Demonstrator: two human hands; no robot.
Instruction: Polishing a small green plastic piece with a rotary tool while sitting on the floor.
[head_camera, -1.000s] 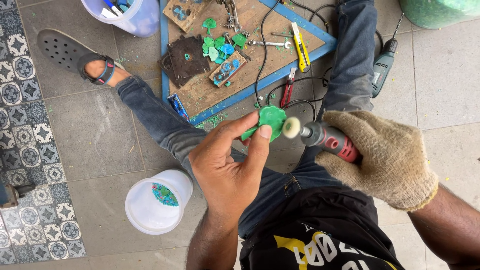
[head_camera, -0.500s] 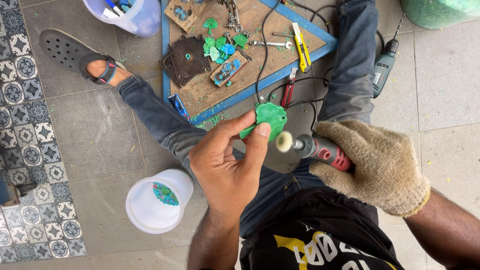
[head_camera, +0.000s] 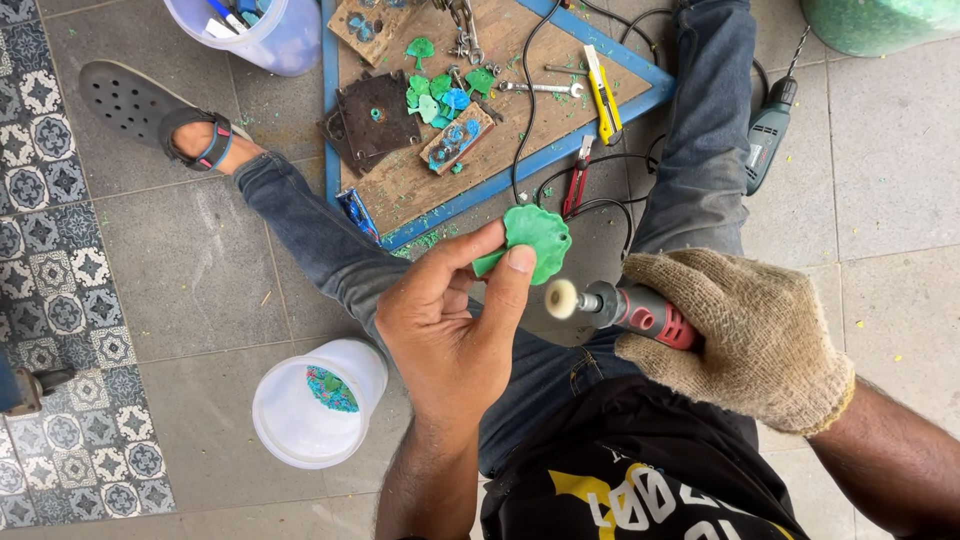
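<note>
My bare left hand (head_camera: 450, 320) pinches a flat green leaf-shaped plastic piece (head_camera: 535, 240) between thumb and fingers, holding it up over my lap. My right hand (head_camera: 750, 335), in a beige knitted glove, grips a red and grey rotary tool (head_camera: 635, 308). Its round white buffing tip (head_camera: 560, 298) sits just below the green piece, a small gap from it.
A blue-framed wooden board (head_camera: 430, 185) lies ahead with green and blue pieces, a yellow utility knife (head_camera: 603, 95), a wrench and cables. A white bucket (head_camera: 290, 425) holding scraps stands at left. A grey drill (head_camera: 768, 135) lies right. My sandalled foot (head_camera: 190, 135) stretches left.
The rotary tool has drawn back from the green piece, down and slightly left. My left hand has kept the piece nearly still.
</note>
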